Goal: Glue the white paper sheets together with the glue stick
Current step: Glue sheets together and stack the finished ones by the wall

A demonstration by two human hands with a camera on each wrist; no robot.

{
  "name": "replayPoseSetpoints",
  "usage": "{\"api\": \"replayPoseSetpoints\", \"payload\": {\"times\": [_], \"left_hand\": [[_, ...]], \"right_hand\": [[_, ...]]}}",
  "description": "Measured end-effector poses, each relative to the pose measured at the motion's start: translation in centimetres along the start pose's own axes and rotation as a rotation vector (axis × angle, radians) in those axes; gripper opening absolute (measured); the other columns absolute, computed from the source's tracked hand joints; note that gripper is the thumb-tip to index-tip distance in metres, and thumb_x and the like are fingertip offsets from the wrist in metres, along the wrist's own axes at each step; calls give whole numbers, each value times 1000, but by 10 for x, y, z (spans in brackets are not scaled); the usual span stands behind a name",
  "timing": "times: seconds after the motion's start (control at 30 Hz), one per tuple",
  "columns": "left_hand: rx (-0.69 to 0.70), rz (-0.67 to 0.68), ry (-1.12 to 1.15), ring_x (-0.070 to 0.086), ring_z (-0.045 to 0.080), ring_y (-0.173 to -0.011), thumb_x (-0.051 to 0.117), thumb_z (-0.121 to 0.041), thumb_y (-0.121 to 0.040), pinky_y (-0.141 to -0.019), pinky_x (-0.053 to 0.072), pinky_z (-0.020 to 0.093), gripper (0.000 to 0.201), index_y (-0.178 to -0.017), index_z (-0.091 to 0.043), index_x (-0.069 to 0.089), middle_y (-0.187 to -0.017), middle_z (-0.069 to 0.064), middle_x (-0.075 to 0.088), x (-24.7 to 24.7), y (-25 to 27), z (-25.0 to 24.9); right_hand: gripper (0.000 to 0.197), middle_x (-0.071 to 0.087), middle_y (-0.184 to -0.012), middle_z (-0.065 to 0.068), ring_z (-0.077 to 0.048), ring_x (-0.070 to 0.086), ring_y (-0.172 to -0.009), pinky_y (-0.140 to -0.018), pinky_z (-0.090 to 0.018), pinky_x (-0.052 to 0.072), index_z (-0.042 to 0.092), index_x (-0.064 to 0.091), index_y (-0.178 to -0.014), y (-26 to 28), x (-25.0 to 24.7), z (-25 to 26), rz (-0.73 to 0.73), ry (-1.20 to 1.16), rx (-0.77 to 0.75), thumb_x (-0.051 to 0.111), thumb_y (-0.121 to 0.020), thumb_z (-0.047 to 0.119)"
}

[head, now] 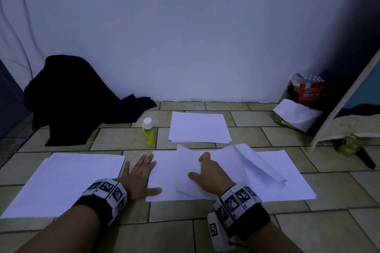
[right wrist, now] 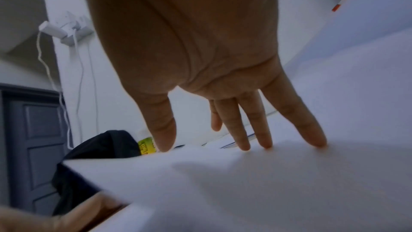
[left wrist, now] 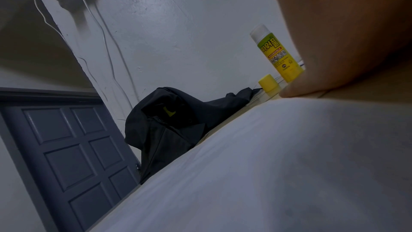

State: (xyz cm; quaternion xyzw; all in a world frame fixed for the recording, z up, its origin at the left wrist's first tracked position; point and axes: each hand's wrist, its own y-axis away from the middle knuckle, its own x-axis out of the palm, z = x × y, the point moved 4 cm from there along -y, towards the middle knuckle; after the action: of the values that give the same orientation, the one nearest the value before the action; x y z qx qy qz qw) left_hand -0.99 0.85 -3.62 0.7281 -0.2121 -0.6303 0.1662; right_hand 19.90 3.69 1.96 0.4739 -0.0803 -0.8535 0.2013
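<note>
Black cloth beside glue stick, behind left hand.

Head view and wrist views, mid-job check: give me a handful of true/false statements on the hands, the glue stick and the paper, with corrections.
1. The left hand lies flat with straight fingers at the left edge of the bottom sheet. True.
2. The right hand holds the glue stick. False: the glue stick stands upright on the tiled floor, away from both hands.
3. The right hand's fingertips press on the top sheet, whose right part curls up. True.
4. The glue stick is capped. False: its yellow cap sits on the floor beside it.
5. A paper stack lies beyond the hands, to the right of the glue stick. True.
6. The dark cloth covers the paper stack. False: it lies apart, by the wall.
</note>
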Motion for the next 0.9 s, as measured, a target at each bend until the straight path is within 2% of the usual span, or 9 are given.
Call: {"api": "replayPoseSetpoints", "payload": {"times": [0.1,0.3,0.37,0.47,0.53,0.6,0.7,0.8,0.9], "left_hand": [[1,6,0,-25,14,-144,43,-63,-92,-115,-15,48,93,-153,-18,-10,-157,-4,-29,1,0,0],[-24,6,132,-23,8,-144,31,-61,-97,-117,-16,45,78,-154,-20,-3,-158,-9,-24,-3,0,-1],[-30,12,141,-22,8,-145,21,-71,-87,-117,-16,44,87,-154,-21,-2,-158,-9,-24,-4,0,-2],[-30,15,169,-21,7,-145,16,-73,-79,-117,-16,45,92,-154,-21,-1,-158,-9,-23,-4,-1,0],[-20,24,179,-22,8,-145,29,-74,-80,-117,-17,45,96,-154,-20,-2,-158,-9,-23,-4,-1,1],[-9,23,167,-22,9,-145,46,-65,-89,-117,-16,45,93,-154,-19,-3,-158,-8,-23,-5,-1,0],[-12,5,162,-20,10,-146,52,-57,-90,-117,-14,45,91,-154,-18,-1,-159,-7,-22,-8,1,-3],[-6,-11,147,-20,12,-146,55,-56,-89,-117,-13,47,93,-154,-17,0,-159,-6,-21,-8,1,-4],[-8,-17,134,-19,12,-146,56,-57,-88,-117,-13,48,96,-154,-16,-1,-159,-5,-21,-6,1,-2]], "right_hand": [[58,51,-131,-14,-29,48,-120,-97,-35,43,9,30,-133,-2,9,3,25,62,3,58,-91,38],[61,49,-135,-11,-26,44,-126,-100,-34,40,12,31,-139,1,6,0,67,109,-25,56,-92,40],[60,50,-134,-11,-25,45,-124,-98,-32,40,13,30,-140,2,5,-3,92,128,-53,55,-92,40],[59,51,-132,-10,-23,47,-121,-95,-30,40,15,31,-140,5,7,-3,113,154,-104,56,-92,39],[59,52,-132,-9,-22,48,-119,-95,-29,41,16,32,-140,6,10,-1,125,160,-130,58,-91,38],[60,52,-133,-9,-22,49,-119,-96,-29,41,17,32,-141,7,13,1,141,163,-143,59,-91,37],[57,49,-137,-7,-21,47,-123,-100,-30,39,18,35,-140,11,11,2,147,168,-172,59,-91,36],[42,54,-131,-1,-18,46,-122,-100,-26,35,21,48,-129,20,-22,-4,-78,75,-277,61,-89,28],[26,56,-124,2,-18,45,-120,-89,-19,29,23,56,-100,39,-76,-24,-334,60,-341,66,-79,11]]}}
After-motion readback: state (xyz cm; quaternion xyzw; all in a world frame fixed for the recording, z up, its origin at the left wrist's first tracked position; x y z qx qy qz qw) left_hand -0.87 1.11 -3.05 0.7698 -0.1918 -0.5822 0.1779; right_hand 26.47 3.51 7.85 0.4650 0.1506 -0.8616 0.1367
